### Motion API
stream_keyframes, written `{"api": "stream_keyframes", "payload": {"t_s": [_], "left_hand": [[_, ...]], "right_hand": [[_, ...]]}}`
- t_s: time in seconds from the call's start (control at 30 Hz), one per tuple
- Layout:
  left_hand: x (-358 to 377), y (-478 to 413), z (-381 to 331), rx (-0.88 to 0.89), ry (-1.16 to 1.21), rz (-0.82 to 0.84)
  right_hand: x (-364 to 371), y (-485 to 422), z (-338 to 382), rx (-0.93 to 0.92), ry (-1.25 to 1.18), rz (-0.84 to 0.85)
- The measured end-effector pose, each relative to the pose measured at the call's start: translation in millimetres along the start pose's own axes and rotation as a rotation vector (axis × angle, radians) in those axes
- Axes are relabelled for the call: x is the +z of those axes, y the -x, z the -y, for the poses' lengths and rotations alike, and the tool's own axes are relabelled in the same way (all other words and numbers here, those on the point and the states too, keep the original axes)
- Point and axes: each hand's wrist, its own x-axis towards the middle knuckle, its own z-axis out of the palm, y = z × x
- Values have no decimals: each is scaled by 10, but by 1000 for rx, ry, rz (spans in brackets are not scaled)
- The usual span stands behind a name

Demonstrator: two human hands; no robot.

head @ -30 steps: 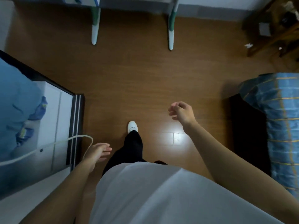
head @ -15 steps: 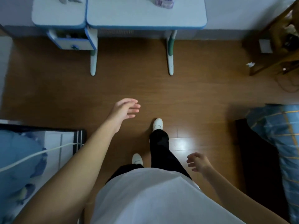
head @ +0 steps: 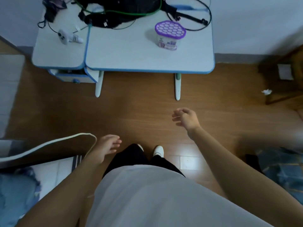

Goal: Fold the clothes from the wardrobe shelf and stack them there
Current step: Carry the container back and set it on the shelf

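While the left hand (head: 107,147) hangs with relaxed, nearly straight fingers and the right hand (head: 186,118) with loosely curled ones, both hold nothing above the brown wooden floor (head: 131,115). Whether the crumpled blue fabric (head: 16,194) at lower left is clothing, I cannot tell.

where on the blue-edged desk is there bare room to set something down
The desk is bare along its front, from the near edge up to the purple-lidded tub, and between tub and panel seam. The left panel is free in front of the white controller. The back is crowded with a black bag and cables.
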Motion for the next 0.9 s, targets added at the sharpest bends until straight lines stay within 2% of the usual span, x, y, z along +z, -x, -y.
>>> {"api": "stream_keyframes", "payload": {"t_s": [0.17, 0.33, 0.4, 0.53, 0.67, 0.77, 0.9], "left_hand": [[-114, -380, -266, -86, -56, -3], [59, -865, -1224, -39, -29, 57], [190, -1017, -1726, 14, -10, 83], [535, -1261, -2845, 235, 52, 137], [929, -1451, -3878, 423, 59, 58], [1186, -1625, -4371, 498, 4, 35], [1416, -1817, -4569, 515, -47, 19]], "right_hand": [[61, -615, 703, -80, -27, -47], [0, -1025, 792, 22, 71, -107], [-69, -1107, 730, 104, 128, -125], [-249, -1203, 593, 268, 217, -131], [-354, -1303, 668, 349, 227, -118], [-358, -1497, 928, 349, 181, -79], [-346, -1877, 1528, 199, 101, -54]]}}
